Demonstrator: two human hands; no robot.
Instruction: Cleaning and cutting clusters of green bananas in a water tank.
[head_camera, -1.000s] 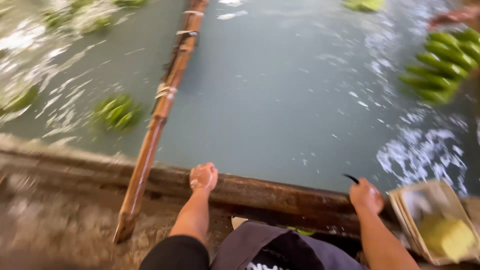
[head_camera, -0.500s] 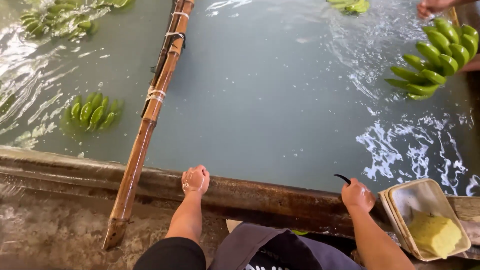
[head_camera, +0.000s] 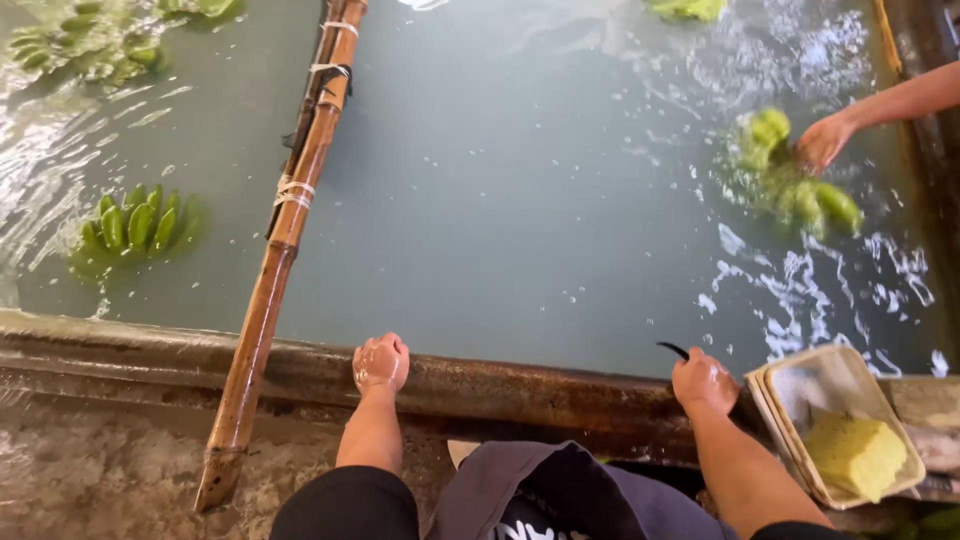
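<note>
My left hand (head_camera: 380, 362) is a wet closed fist resting on the rusty rim (head_camera: 540, 388) of a large water tank. My right hand (head_camera: 704, 380) rests on the same rim farther right, closed around a small dark curved knife (head_camera: 674, 349) whose tip points over the water. A bunch of green bananas (head_camera: 135, 226) floats at the left, well out of reach of both hands. At the right, another person's hand (head_camera: 822, 142) pushes a bunch of green bananas (head_camera: 790, 180) down into the water.
A long bamboo pole (head_camera: 285, 224) runs from the rim across the water. A beige tray (head_camera: 795, 385) holding a yellow sponge (head_camera: 855, 453) sits right of my right hand. More banana bunches (head_camera: 85, 48) float at the far left and top.
The other person's hand has pushed the right banana bunch down into the water, making splashes. My view has shifted; my own hands stay on the rim.
</note>
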